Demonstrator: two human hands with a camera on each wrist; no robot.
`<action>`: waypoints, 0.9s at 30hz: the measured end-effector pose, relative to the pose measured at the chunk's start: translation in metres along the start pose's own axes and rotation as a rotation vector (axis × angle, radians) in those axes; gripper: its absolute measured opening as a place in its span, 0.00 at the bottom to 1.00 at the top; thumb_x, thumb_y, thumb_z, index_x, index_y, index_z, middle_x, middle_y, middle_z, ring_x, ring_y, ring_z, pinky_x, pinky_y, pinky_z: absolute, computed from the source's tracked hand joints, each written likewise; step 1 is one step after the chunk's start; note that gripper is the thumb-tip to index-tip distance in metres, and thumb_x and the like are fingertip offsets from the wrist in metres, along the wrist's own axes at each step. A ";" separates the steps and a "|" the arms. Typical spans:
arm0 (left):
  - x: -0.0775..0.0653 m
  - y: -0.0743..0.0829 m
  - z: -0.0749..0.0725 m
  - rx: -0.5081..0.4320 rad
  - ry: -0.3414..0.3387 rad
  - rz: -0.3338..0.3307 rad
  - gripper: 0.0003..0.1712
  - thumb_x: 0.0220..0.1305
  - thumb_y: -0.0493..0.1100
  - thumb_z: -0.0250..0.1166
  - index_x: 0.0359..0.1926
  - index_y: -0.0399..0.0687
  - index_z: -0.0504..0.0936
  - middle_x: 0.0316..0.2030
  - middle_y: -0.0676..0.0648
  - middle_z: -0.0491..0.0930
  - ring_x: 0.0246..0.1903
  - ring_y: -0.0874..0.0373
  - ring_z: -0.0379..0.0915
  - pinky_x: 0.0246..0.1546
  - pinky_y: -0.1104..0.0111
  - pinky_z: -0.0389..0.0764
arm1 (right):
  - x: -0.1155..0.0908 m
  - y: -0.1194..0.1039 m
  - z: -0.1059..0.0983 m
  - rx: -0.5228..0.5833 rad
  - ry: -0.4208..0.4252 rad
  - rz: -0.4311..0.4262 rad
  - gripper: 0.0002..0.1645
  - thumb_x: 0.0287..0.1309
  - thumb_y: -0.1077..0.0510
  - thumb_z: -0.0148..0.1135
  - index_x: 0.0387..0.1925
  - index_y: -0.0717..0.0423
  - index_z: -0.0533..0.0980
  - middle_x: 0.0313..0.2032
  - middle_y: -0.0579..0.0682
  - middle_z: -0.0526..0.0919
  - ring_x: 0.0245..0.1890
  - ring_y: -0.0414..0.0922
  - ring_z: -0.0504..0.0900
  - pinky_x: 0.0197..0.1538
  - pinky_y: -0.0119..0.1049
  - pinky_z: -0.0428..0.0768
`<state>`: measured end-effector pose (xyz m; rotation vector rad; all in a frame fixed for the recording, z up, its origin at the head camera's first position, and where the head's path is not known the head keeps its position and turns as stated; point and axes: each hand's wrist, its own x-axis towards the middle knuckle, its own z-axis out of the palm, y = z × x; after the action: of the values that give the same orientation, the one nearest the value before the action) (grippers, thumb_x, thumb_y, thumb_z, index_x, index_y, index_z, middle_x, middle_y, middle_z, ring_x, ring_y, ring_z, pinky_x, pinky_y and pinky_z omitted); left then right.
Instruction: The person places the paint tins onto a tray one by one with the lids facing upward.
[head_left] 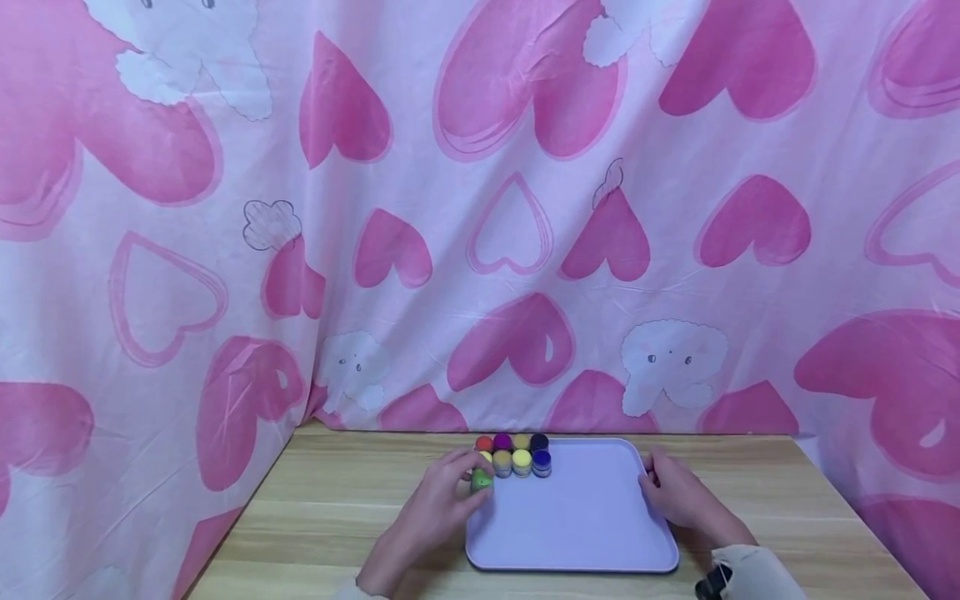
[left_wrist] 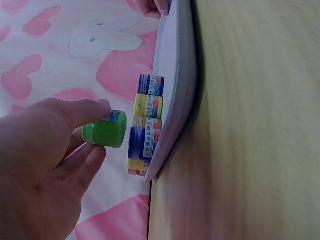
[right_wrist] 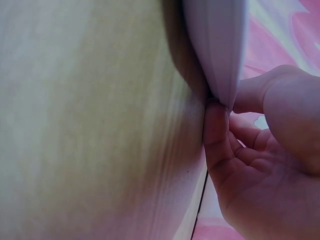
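Note:
My left hand (head_left: 438, 500) pinches a small green paint jar (left_wrist: 107, 131) between thumb and fingers. In the left wrist view this jar is held a little above the lilac tray (head_left: 577, 533), over its left side and apart from the jars there. Paint jars with colored lids stand in rows at the tray's far left, among them a dark blue jar (head_left: 542, 463), a yellow jar (head_left: 521, 462) and a purple jar (head_left: 502, 442). The left hand partly hides the leftmost jars. At the tray's right edge, my right hand (right_wrist: 265, 155) grips the rim, thumb above and fingers below.
The tray lies on a wooden table (head_left: 337, 492). Behind and to the left hangs a pink curtain (head_left: 420, 333) with hearts. A black band or device (head_left: 712, 582) sits at the right sleeve.

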<state>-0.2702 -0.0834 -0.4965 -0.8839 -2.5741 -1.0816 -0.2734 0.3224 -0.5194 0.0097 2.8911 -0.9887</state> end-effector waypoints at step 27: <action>0.022 -0.002 0.030 0.096 -0.038 0.150 0.14 0.65 0.34 0.77 0.49 0.51 0.87 0.53 0.53 0.84 0.56 0.58 0.83 0.61 0.64 0.87 | 0.000 0.001 0.001 -0.019 0.014 -0.014 0.07 0.76 0.63 0.60 0.49 0.61 0.72 0.34 0.50 0.76 0.34 0.44 0.75 0.32 0.33 0.76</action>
<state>-0.2879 -0.0541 -0.5101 -1.0631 -2.5184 -0.9010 -0.2735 0.3228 -0.5210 -0.0056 2.9168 -0.9680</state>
